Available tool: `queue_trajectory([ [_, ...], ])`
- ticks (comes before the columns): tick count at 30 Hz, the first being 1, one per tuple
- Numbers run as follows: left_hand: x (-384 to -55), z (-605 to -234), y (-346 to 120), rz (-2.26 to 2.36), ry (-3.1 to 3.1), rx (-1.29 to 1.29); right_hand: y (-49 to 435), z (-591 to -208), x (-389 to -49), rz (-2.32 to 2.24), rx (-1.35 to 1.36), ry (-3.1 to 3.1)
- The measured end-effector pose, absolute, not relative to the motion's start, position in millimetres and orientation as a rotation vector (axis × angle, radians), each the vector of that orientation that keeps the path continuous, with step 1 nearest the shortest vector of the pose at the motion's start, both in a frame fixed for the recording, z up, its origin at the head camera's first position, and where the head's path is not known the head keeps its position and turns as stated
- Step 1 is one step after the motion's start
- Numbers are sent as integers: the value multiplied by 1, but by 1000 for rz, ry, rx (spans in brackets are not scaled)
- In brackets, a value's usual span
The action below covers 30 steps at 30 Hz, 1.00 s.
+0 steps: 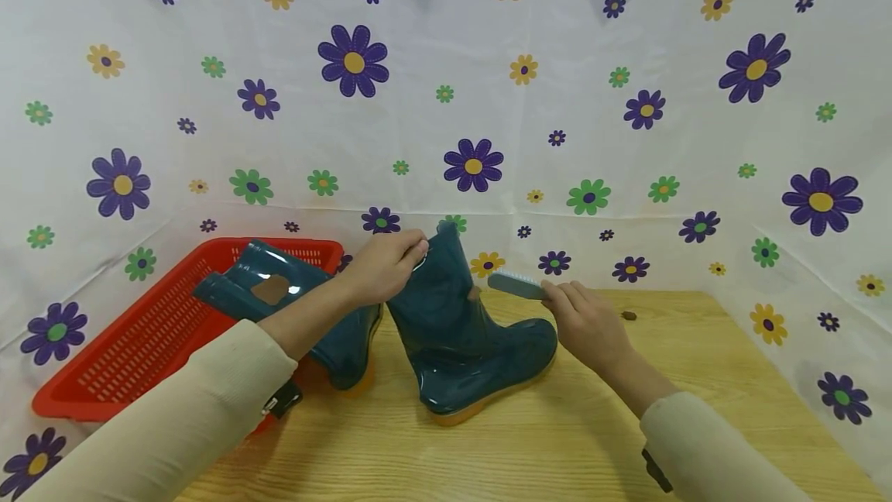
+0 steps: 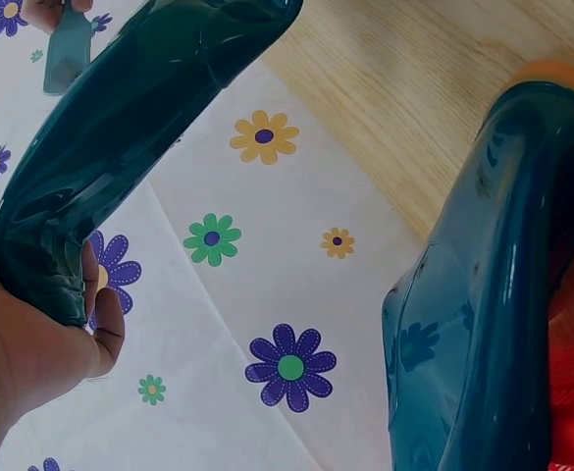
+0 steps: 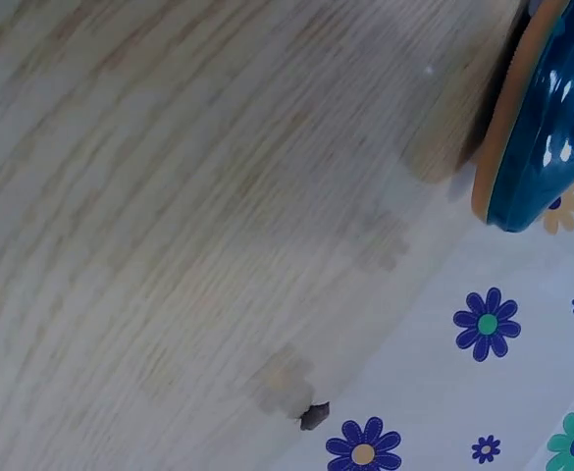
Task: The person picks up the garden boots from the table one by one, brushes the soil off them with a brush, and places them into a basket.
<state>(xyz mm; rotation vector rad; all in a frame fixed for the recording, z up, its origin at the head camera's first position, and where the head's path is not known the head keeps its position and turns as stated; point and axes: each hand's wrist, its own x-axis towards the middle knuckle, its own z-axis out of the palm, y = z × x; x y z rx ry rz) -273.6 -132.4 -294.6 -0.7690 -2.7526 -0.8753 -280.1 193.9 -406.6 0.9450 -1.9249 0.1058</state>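
A dark teal rubber boot (image 1: 446, 316) stands on the table, its toe pointing right. My left hand (image 1: 386, 266) grips the top of its shaft; the left wrist view shows the fingers (image 2: 107, 319) curled round the bunched rim. A brown smear (image 1: 475, 293) marks the front of the shaft. In my right hand (image 1: 585, 324) is a grey-blue brush (image 1: 517, 284) with pale bristles along its upper edge, held just right of the shaft and apart from it. The right wrist view catches only the boot's toe (image 3: 561, 118), neither my right hand nor the brush.
A second teal boot (image 1: 348, 339) leans over the edge of a red plastic basket (image 1: 90, 409) at the left, a brown patch (image 1: 270, 290) on its shaft. One small brown lump (image 1: 629, 315) lies on the wooden table (image 1: 530, 440). Flower-printed sheeting (image 1: 432, 130) encloses the back and sides.
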Motion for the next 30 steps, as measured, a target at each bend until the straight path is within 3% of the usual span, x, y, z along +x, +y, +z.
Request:
queue_trajectory([
  [30, -273, -279, -123, -748, -2660, -761, 204, -416, -277, 162, 903, -1984],
])
